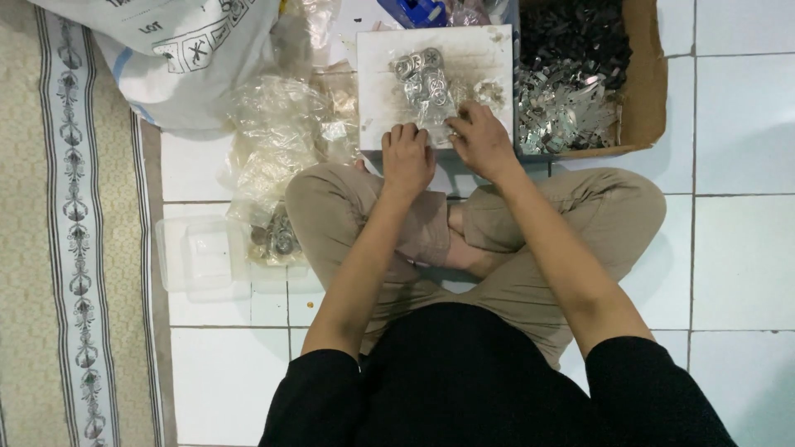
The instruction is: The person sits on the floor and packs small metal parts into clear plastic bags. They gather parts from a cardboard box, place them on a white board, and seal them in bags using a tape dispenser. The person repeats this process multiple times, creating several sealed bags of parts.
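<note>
Overhead, the head view shows a person sitting cross-legged on a white tiled floor (745,248), in tan trousers and a black top, both forearms reaching forward. A white board (472,50), stained and worn, lies just ahead of the knees. On it sits a cluster of small round metal parts (422,74), shiny, some ring-shaped. Left hand (407,157): knuckles up, fingers curled down at the near edge of the board; whether it pinches a piece under the fingers I cannot tell. Right hand (480,141): fingers bent and pressed onto the parts at the near right of the cluster, touching them; an actual grip is hidden by the hand itself. Right of the board, touching it, an open cardboard box (650,83) holds dark parts at the back and silvery metal pieces in front. Left of the board, crumpled clear plastic bags (281,132), one with more metal parts low by the left knee. A clear plastic container (199,257) beside that. A large white sack (182,58) top left; patterned rug (74,248) along the left edge.
</note>
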